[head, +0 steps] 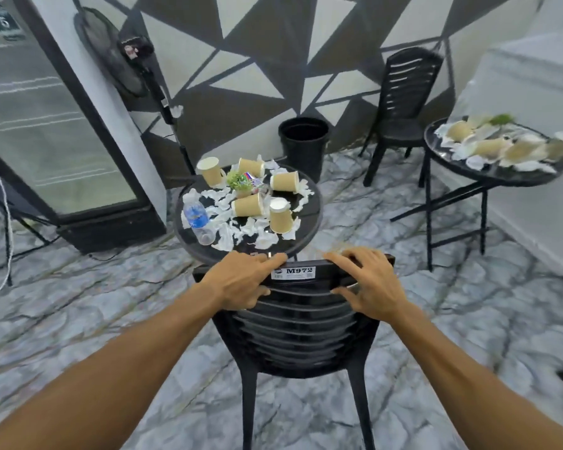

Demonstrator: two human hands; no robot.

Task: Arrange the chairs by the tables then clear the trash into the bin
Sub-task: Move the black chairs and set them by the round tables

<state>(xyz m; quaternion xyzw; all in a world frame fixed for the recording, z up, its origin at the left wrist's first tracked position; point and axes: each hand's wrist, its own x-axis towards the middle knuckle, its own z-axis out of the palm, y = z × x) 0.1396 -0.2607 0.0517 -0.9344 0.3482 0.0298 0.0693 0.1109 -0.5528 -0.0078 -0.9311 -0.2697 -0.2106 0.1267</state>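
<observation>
A black plastic slatted chair [301, 326] stands right in front of me, its back towards me. My left hand [241, 280] and my right hand [368, 280] both grip the top rail of its backrest, fingers over the top and thumbs on the near side. Just beyond it is a round black table [309, 219] covered with several paper cups [278, 217], crumpled white tissues and a plastic water bottle [196, 219]. A black bin [303, 141] stands by the wall behind the table.
A second black chair [400, 105] stands at the back right beside another round table [488, 175] littered with cups and tissues. A standing fan [134, 60] and a glass-door fridge [46, 125] are on the left. The floor is marble patterned.
</observation>
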